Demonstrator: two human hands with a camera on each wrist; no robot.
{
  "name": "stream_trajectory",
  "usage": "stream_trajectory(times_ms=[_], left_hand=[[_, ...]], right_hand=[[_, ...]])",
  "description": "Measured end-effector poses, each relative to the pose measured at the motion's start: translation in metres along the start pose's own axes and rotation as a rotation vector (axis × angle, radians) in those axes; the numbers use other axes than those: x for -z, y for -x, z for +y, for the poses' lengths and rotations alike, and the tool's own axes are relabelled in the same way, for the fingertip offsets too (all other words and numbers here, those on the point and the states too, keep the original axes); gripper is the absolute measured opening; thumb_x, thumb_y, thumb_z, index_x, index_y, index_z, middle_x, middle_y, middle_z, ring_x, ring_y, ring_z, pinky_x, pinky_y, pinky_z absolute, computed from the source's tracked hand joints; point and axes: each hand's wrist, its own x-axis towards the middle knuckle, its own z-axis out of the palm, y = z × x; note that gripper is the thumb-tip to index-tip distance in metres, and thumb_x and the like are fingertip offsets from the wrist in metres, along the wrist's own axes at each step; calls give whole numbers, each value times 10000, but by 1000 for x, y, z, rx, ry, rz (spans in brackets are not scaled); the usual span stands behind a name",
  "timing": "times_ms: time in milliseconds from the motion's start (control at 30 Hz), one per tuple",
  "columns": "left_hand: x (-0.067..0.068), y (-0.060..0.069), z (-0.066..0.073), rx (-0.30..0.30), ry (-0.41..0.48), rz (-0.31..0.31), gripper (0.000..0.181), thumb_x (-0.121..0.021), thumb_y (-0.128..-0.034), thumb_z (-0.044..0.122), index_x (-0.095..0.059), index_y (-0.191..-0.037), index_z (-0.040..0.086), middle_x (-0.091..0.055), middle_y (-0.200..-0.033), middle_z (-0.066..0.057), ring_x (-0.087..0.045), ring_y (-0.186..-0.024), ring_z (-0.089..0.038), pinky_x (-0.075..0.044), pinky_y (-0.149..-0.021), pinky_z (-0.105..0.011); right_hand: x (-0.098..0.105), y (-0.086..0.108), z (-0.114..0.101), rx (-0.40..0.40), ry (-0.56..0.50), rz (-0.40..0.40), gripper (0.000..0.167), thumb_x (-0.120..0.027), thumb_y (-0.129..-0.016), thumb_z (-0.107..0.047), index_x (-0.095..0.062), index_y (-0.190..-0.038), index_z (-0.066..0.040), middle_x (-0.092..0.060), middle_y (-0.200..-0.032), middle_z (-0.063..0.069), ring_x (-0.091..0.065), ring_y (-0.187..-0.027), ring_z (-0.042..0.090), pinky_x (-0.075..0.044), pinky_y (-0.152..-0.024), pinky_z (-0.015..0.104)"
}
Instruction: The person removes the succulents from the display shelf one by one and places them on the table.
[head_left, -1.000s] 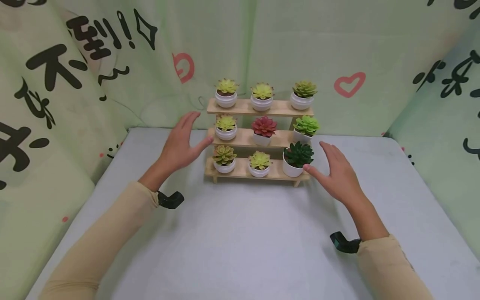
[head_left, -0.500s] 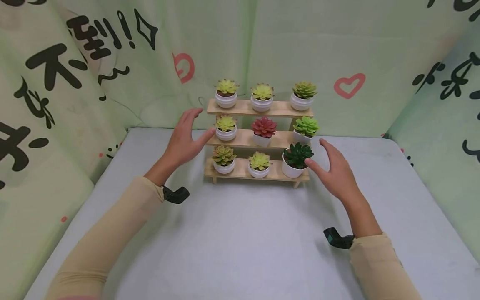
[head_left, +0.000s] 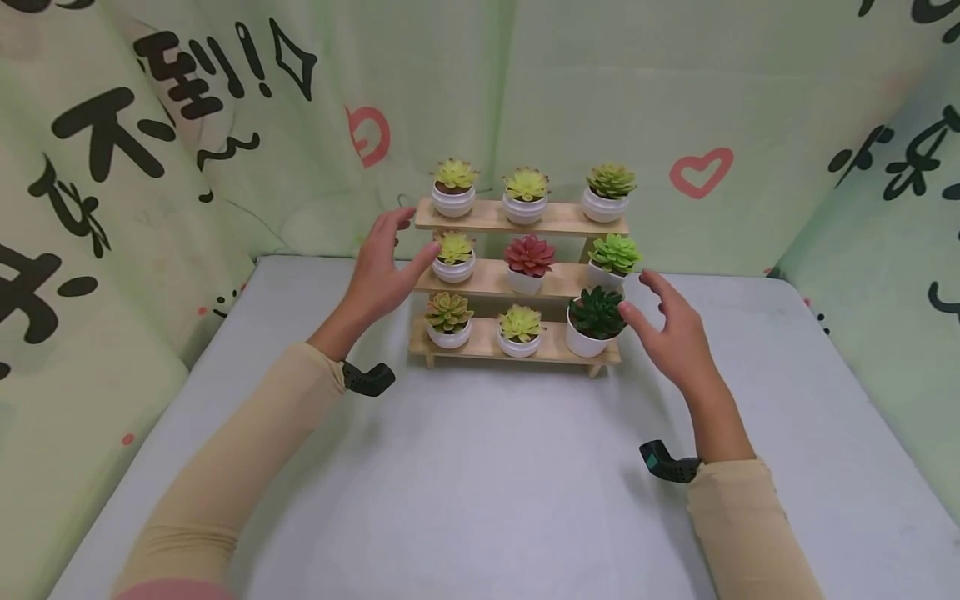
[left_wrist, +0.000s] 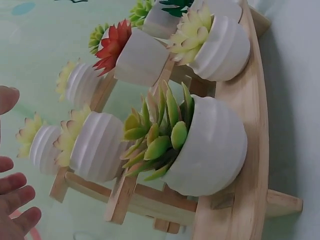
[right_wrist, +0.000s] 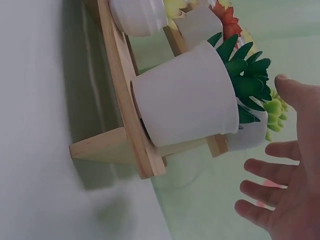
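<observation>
A three-tier wooden plant stand holds several small potted succulents in white pots, three to a shelf. On its left side is my left hand, fingers extended, thumb close to the middle shelf's yellow-green succulent; the left wrist view shows a gap between the fingers and the pots. To the right, my right hand is spread with its thumb close to the dark green succulent on the bottom shelf. Neither hand holds anything. A red succulent stands mid-shelf, a bright green succulent to its right.
The stand is near the back of a white-covered table. A pale green printed curtain hangs behind and along both sides. A dark wrist camera juts from the left cuff, another wrist camera from the right.
Both hands have moved forward, the left also rightward, closing in on the stand's sides. The stand and its pots look unmoved.
</observation>
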Motion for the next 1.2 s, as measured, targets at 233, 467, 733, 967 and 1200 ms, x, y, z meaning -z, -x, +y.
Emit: stream_trajectory(times_ms=[233,467,733,967,1200], left_hand=[[-4,-9,2,53,58,12,693,-630,-914,423,-350,-1456,94,-410,-1472,-79,-398,-1362,-213,-383,-1131,-389],[-4,-17,-1,64,112,16,704,-663,-895,405,-363,-1448,89,-428,-1457,-85,-425,-1341,-210,-398,-1114,-373],[-2,-32,-4,80,188,33,725,-692,-882,385,-356,-1455,95,-438,-1462,-106,-436,-1346,-205,-404,-1120,-353],[-1,-47,-6,134,266,25,749,-720,-864,355,-336,-1462,119,-429,-1475,-94,-427,-1355,-188,-395,-1130,-339],[-4,-54,-12,160,330,13,760,-736,-855,317,-325,-1462,117,-427,-1472,-91,-437,-1352,-199,-400,-1129,-356]], right_hand=[[-3,-8,4,0,-78,42,684,-503,-980,-459,-280,-1518,-101,-383,-1521,180,-334,-1414,378,-326,-1126,584],[-5,-16,8,-65,-107,83,638,-524,-983,-408,-331,-1490,-71,-427,-1486,195,-385,-1388,378,-347,-1129,546],[-2,-30,14,-96,-156,42,654,-574,-950,-425,-371,-1476,-92,-431,-1486,174,-408,-1375,354,-359,-1125,530],[-4,-39,23,-121,-197,-37,607,-583,-965,-323,-368,-1482,-88,-453,-1468,181,-446,-1346,340,-394,-1106,498],[-7,-39,31,-95,-218,-90,572,-570,-979,-230,-365,-1484,-59,-487,-1434,206,-476,-1322,358,-420,-1057,482]])
